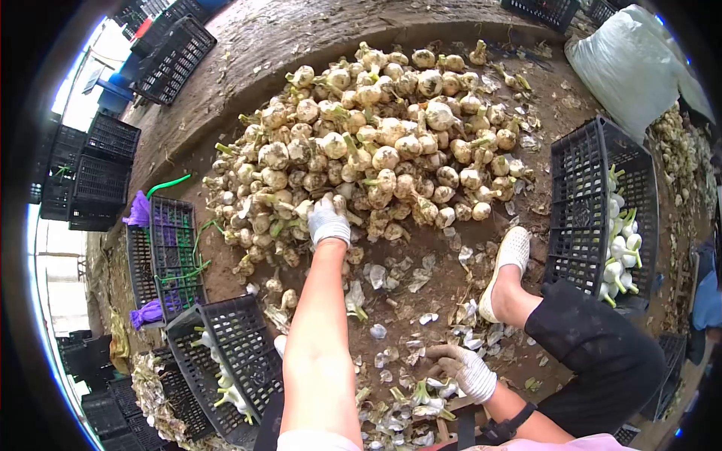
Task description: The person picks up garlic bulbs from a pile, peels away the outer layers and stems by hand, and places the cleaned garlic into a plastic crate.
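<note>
A large heap of unpeeled garlic bulbs covers the dirt floor in front. My left hand, in a white glove, reaches to the heap's near edge, its fingers among the bulbs and partly hidden, so its grip is unclear. Lower right, my right hand, in a soiled white glove, is above the ground with its fingers apart and nothing in them. Just below it lie garlic peels and trimmed pieces. Cleaned white bulbs with green stems lie in a black crate at the right.
Another black crate with cleaned garlic stands lower left, near a crate with purple cloth. My shoe is on the peel-strewn floor. A white sack stands upper right. At the right edge, a person's blue clothing shows.
</note>
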Tool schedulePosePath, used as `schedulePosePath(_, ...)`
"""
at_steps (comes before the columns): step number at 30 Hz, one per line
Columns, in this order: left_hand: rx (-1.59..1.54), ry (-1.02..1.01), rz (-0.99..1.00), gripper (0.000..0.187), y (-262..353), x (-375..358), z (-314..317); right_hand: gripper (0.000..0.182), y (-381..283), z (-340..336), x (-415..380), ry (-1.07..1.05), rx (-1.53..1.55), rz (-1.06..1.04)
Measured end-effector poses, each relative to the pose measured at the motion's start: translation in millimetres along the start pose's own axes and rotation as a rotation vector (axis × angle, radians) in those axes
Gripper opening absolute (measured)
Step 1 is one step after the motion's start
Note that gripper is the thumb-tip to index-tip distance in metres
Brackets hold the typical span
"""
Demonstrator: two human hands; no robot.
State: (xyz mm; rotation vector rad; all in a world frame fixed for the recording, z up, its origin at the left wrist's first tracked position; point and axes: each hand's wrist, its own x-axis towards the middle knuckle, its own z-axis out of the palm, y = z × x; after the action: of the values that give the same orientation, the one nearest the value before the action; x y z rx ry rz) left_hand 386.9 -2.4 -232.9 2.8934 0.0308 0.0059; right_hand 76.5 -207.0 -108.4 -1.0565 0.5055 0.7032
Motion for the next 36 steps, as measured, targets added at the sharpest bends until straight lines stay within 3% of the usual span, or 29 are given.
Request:
schedulePosePath(1,-0.019,0.021,0.010,0.040,-2.3,-2.0,-6.9,0.032,4.9,3.5,-0.2,-0.005,-0.006,-0.016)
schedulePosePath(2,-0.292,-0.094,-0.122,0.037,-2.9,-17.8,-20.8,0.030,2.1,1.7,1.0,0.024,0.038,-0.004)
schedulePosePath(4,-0.692,-0.058,-0.147,0.033,-6.0,-66.5,-41.3,0.027,2.1,5.4,0.3,0.077,-0.016,-0.039)
schedulePosePath(6,-1.082,-0.173,-0.302,0.041,-19.4,-134.2,-29.4,0.030,-3.7,11.7,-3.7,0.146,-0.117,-0.129)
schedulePosePath(8,-1.127,-0.155,-0.339,0.040,10.6,-218.9,-57.1,0.034,13.9,15.2,-1.4,0.229,-0.081,-0.300)
schedulePosePath(12,-0.812,-0.183,-0.196,0.045,51.4,-338.1,-101.2,0.040,29.5,14.7,-7.0,0.153,0.072,-0.121)
schedulePosePath(14,-0.890,-0.172,-0.144,0.054,47.2,-362.5,-110.9,0.030,22.9,15.2,-14.7,0.075,0.177,-0.134)
schedulePosePath(17,-0.844,-0.195,-0.019,0.063,41.2,-358.4,-151.5,0.026,9.2,24.6,-31.9,-0.038,0.135,-0.150)
schedulePosePath(20,-0.582,-0.011,0.219,0.064,48.6,-368.5,-184.3,0.024,-2.0,37.9,-48.8,-0.117,0.174,-0.197)
schedulePosePath(24,-0.541,0.187,0.198,0.063,82.6,-385.3,-200.2,0.021,11.2,44.7,-51.7,-0.121,0.163,-0.289)
schedulePosePath(28,-0.447,0.262,0.265,0.062,91.9,-384.1,-212.2,0.017,2.8,49.7,-58.5,-0.159,0.289,-0.214)
schedulePosePath(32,-0.391,0.244,0.350,0.060,82.8,-381.1,-213.8,0.033,19.5,34.5,-41.9,-0.299,0.319,-0.095)
schedulePosePath(33,-0.400,0.227,0.344,0.060,78.9,-380.2,-214.6,0.023,9.9,42.2,-53.1,-0.248,0.292,-0.071)
schedulePosePath(36,-0.442,0.181,0.386,0.061,70.8,-377.2,-214.2,0.024,12.8,43.7,-56.0,-0.195,0.242,-0.057)
